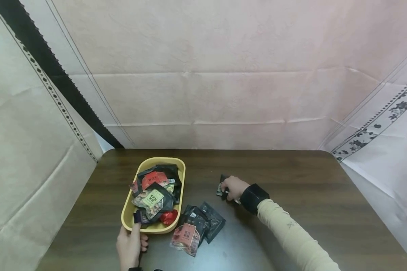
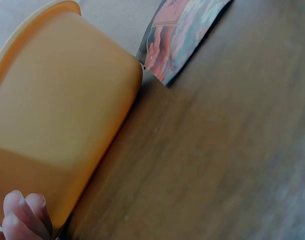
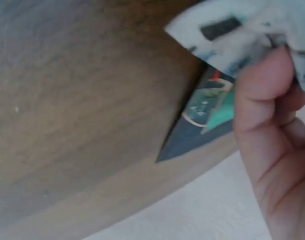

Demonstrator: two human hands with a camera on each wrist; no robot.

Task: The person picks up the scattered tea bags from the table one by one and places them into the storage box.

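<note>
Dark wood-grain desk (image 1: 291,233): left hand (image 1: 129,246) grips a yellow rounded-rectangular plastic bin (image 2: 57,95) just ahead of it, right hand (image 1: 235,187) pinches a small dark-and-white flat packet (image 1: 219,189) directly beneath it, apparently the pick-up step, so next move calls for a steady pinch while lifting.

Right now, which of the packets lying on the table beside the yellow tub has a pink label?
The front packet, just right of the tub; the dark packet partly beneath it, farther right, shows no pink label.
</note>
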